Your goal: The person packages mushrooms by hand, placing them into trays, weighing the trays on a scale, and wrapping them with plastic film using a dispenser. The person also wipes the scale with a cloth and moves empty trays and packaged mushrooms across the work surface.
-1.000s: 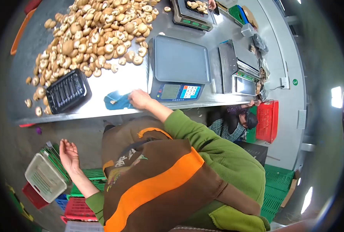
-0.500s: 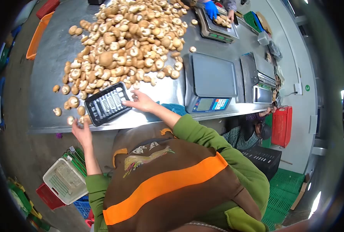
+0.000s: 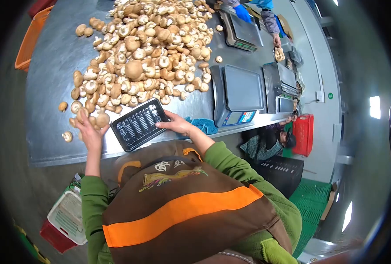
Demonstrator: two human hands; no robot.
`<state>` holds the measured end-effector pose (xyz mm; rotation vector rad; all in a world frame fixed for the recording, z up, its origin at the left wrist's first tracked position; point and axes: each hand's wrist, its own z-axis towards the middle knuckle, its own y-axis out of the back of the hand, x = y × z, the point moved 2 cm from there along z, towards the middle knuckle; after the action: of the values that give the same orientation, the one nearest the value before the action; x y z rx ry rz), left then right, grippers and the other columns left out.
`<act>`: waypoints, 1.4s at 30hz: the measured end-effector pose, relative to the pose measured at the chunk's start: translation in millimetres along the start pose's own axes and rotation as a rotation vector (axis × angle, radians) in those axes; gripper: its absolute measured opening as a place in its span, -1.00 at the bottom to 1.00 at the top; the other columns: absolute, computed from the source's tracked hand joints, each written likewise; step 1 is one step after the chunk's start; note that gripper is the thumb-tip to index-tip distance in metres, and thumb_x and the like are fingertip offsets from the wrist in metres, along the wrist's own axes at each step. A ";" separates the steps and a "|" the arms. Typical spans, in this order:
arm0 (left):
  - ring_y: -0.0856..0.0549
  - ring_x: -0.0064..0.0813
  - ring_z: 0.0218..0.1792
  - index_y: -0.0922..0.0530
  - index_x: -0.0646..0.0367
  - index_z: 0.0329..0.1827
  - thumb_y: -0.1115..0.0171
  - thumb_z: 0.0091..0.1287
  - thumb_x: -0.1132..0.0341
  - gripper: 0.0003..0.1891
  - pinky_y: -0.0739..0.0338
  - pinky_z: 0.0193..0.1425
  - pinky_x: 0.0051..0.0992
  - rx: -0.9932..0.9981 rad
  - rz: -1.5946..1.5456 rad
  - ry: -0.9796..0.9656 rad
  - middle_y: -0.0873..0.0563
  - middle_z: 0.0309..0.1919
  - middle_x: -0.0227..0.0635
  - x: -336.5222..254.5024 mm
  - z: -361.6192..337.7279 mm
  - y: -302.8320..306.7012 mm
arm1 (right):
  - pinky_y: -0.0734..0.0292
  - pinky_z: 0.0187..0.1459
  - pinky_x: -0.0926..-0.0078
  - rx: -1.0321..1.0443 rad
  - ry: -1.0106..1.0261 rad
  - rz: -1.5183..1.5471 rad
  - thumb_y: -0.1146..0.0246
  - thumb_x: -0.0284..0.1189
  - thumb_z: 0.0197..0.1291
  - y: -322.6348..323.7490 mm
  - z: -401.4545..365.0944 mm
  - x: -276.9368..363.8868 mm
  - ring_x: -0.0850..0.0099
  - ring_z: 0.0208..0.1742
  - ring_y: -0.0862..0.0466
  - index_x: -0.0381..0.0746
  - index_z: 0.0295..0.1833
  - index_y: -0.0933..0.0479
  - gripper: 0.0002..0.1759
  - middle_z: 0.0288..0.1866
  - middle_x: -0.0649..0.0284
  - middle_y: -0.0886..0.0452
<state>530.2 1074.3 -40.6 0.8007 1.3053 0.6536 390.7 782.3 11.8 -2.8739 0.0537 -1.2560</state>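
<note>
A black ribbed plastic tray [image 3: 138, 125] is tilted at the table's near edge, with no mushrooms in it. My right hand [image 3: 178, 123] grips its right side, thumb over the rim. My left hand [image 3: 91, 134] is to the left of the tray, fingers spread over a few loose brown mushrooms [image 3: 102, 119] at the near edge of the heap. The fingertips touch or nearly touch them; a firm hold does not show. The large heap of mushrooms [image 3: 160, 57] spreads over the table beyond both hands.
A weighing scale [image 3: 243, 88] stands right of the heap, with a blue cloth [image 3: 204, 125] before it. A second scale [image 3: 243, 33] is farther back, near a co-worker's blue glove [image 3: 243, 14] and a bare hand holding mushrooms [image 3: 279, 53]. Another person crouches beyond the table's right end.
My left hand has moved forward onto the loose mushrooms. My right hand still holds the tray. The co-worker's bare hand has moved mushrooms off the far scale to the right.
</note>
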 end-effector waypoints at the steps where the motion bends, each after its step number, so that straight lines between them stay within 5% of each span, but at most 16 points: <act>1: -0.28 0.16 0.30 0.03 0.02 0.49 -0.68 -0.39 0.29 0.30 -0.34 0.33 -0.15 0.000 -0.010 0.005 -0.08 0.33 0.16 6.7 15.2 -3.7 | -0.24 0.30 0.46 0.015 0.019 -0.008 -0.40 -0.26 0.09 0.1 5.8 -5.7 0.41 0.27 -0.40 -0.21 0.41 -0.23 -0.20 0.26 0.19 -0.45; 4: -0.33 0.18 0.26 -0.01 -0.01 0.47 -0.69 -0.41 0.19 0.29 -0.42 0.26 -0.15 -0.018 0.040 -0.256 -0.04 0.34 0.16 9.9 42.8 -6.2 | -0.28 0.29 0.43 0.004 0.099 -0.138 -0.44 -0.20 0.04 -17.0 17.3 -8.6 0.33 0.26 -0.43 -0.22 0.45 -0.15 -0.08 0.25 0.07 -0.46; 8: -0.26 0.14 0.32 -0.03 -0.03 0.46 -0.67 -0.39 0.27 0.25 -0.33 0.33 -0.16 0.104 0.040 -0.250 -0.08 0.33 0.11 0.5 71.7 -5.5 | -0.34 0.24 0.40 0.035 0.126 -0.240 -0.45 -0.05 -0.05 -45.2 38.4 -21.7 0.20 0.22 -0.48 -0.26 0.47 -0.10 0.06 0.20 -0.10 -0.47; 11: -0.24 0.13 0.33 -0.07 -0.04 0.45 -0.67 -0.40 0.29 0.23 -0.29 0.37 -0.16 0.153 0.065 -0.301 -0.08 0.33 0.10 0.2 83.3 -4.5 | -0.45 0.08 0.40 -0.103 0.190 -0.326 -0.47 -0.10 -0.09 -62.7 27.1 -5.5 0.23 0.12 -0.55 -0.26 0.32 -0.30 -0.11 0.14 -0.08 -0.50; 13: -0.23 0.12 0.35 -0.09 -0.04 0.44 -0.67 -0.40 0.33 0.21 -0.28 0.39 -0.17 0.197 0.070 -0.287 -0.08 0.34 0.09 0.9 86.7 -4.3 | -0.53 -0.16 0.48 -0.480 0.225 -0.514 -0.49 -0.19 -0.09 -62.1 11.2 12.9 0.38 -0.18 -0.65 -0.26 -0.06 -0.51 -0.46 -0.20 0.12 -0.64; 17: -0.24 0.09 0.36 -0.11 -0.04 0.43 -0.65 -0.37 0.38 0.18 -0.28 0.39 -0.19 0.252 0.041 -0.286 -0.08 0.37 0.04 1.0 90.8 3.4 | -0.51 -0.32 0.29 -0.555 0.251 -0.510 -0.47 -0.20 -0.15 -67.3 0.7 27.3 0.22 -0.36 -0.65 -0.20 -0.42 -0.48 -0.63 -0.46 0.21 -0.63; 19: -0.26 0.05 0.36 -0.15 -0.03 0.41 -0.60 -0.32 0.43 0.10 -0.30 0.38 -0.21 0.353 -0.014 -0.186 -0.08 0.39 -0.02 -2.6 89.5 10.7 | -0.51 -0.32 0.29 -0.570 0.259 -0.568 -0.47 -0.16 -0.14 -67.3 -1.2 32.6 0.23 -0.39 -0.65 -0.22 -0.41 -0.49 -0.60 -0.49 0.21 -0.63; 31: -0.13 0.05 0.42 -0.18 -0.03 0.43 -0.51 -0.06 0.38 -0.06 -0.18 0.42 -0.20 0.328 -0.056 -0.309 -0.10 0.39 0.07 23.8 90.8 -4.1 | -0.52 -0.15 0.14 -0.503 0.301 -0.857 -0.32 -0.25 0.01 -66.9 -11.4 51.8 0.02 -0.29 -0.65 -0.32 -0.42 -0.58 -0.69 -0.41 0.02 -0.61; 42: -0.19 0.03 0.38 -0.19 0.01 0.42 -0.53 -0.06 0.36 -0.07 -0.24 0.38 -0.18 0.304 -0.053 -0.330 -0.16 0.35 0.04 24.4 93.3 -4.9 | -0.54 -0.29 0.16 -0.430 0.261 -0.911 -0.26 -0.27 0.06 -61.0 -3.2 52.3 0.09 -0.34 -0.66 -0.28 -0.48 -0.59 -0.73 -0.46 0.02 -0.62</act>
<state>626.0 1077.8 -51.6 1.0681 1.1294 0.2659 425.7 841.5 53.4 -3.1375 -1.2548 -1.9143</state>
